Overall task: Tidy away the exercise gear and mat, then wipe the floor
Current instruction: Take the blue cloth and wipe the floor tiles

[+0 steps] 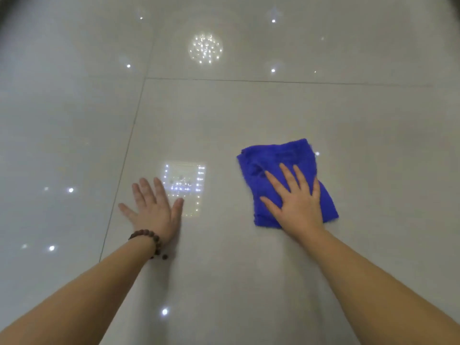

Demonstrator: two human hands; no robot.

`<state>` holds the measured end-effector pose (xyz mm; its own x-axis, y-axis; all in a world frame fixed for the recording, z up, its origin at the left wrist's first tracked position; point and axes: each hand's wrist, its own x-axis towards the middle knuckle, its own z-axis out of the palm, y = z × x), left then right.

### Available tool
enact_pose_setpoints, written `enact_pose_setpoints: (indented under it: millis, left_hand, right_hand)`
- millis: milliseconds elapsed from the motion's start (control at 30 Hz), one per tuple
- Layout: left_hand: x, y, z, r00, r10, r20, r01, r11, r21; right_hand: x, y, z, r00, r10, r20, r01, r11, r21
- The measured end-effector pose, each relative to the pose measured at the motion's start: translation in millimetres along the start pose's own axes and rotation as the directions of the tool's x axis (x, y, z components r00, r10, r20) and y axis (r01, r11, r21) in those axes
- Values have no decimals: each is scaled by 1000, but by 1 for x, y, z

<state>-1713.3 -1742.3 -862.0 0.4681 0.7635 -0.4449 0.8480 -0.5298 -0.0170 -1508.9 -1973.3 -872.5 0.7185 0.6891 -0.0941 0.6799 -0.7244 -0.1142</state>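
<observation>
The right hand lies flat on a crumpled bright blue microfibre cloth, fingers spread wide and pressing it to the glossy pale grey tiled floor, gripping nothing. The left hand, with a brown beaded bracelet at its wrist, rests palm-down on bare tile well apart from the cloth, fingers splayed and empty

This looks like a room inside a home. The floor is made of big, shiny, pale tiles with thin lines between them. Ceiling lights shine back off it, one round far off and one square nearer.
</observation>
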Motion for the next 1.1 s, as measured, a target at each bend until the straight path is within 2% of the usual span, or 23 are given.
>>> enact_pose_setpoints:
  millis: [33,100,133,167,200,267,333,367,400,467,567,700,767,800,833,867,900,933,967,1000,1033,1067,1100]
  left_hand:
    - [2,-1,-2,1000,6,23,-6,1000,9]
    - [4,-5,-11,994,29,101,-30,1000,6]
    - [5,-6,-17,989,45,141,-44,999,-16]
    - [3,-7,-24,985,60,162,-50,997,-63]
    - [-2,-8,-32,986,71,151,-52,990,-127]
    - [-21,-13,-44,996,83,46,-71,974,-217]
    - [-48,-28,-43,995,75,-65,-87,975,-205]
    - [-60,-38,-37,993,47,-109,-67,980,-186]
    - [-69,-52,-28,989,-2,-145,-25,984,-179]
    - [-79,-81,-6,975,-124,-185,92,980,-174]
    - [-88,-117,25,953,-284,-107,264,949,-174]
    - [-97,-143,53,952,-302,-45,294,948,-123]
    - [-93,-144,58,950,-306,-57,299,948,-108]
    - [-92,-143,59,949,-307,-64,300,948,-106]
    - [-90,-143,60,950,-304,-73,295,949,-111]
    - [-90,-143,61,950,-301,-83,290,950,-115]
    - [-90,-143,61,950,-298,-93,287,951,-118]
    - [-91,-144,61,950,-296,-97,284,951,-120]
    - [-92,-144,62,951,-294,-98,281,952,-123]
    - [-92,-145,63,951,-290,-103,277,953,-124]
    - [-92,-145,63,952,-284,-112,270,954,-131]
    - [-92,-145,64,952,-279,-123,261,955,-144]
    - [-92,-145,63,952,-277,-130,256,954,-155]
  right_hand:
    - [8,1,-5,989,145,15,-146,989,20]
    - [19,-18,-10,912,404,77,-409,909,78]
    - [19,-39,-10,882,459,108,-470,877,102]
    - [13,-64,-9,889,438,133,-452,885,108]
    - [1,-89,-6,932,338,134,-352,931,97]
    - [-33,-125,2,990,-25,135,17,998,57]
    - [-55,-132,6,922,-331,200,336,942,13]
    - [-53,-127,5,897,-378,227,387,922,8]
    - [-46,-119,3,903,-358,236,369,929,-5]
    - [-21,-106,-2,954,-216,208,233,971,-60]
    - [27,-107,-8,961,54,270,-39,997,-60]
    - [59,-140,-13,935,261,242,-282,958,57]
    - [50,-173,-6,942,262,211,-279,959,54]
    - [38,-196,0,965,180,193,-189,982,27]
    - [22,-221,7,984,26,175,-27,1000,7]
    - [5,-246,13,964,-195,182,197,980,6]
    - [-10,-265,16,874,-429,229,439,899,11]
    - [-16,-275,15,731,-615,296,642,767,8]
    - [-7,-277,12,611,-717,337,760,650,4]
    - [8,-271,10,594,-729,339,776,630,-4]
    - [25,-262,9,681,-663,310,701,713,-14]
    - [39,-250,8,839,-484,248,502,865,-8]
    - [47,-239,8,957,-219,191,217,976,33]
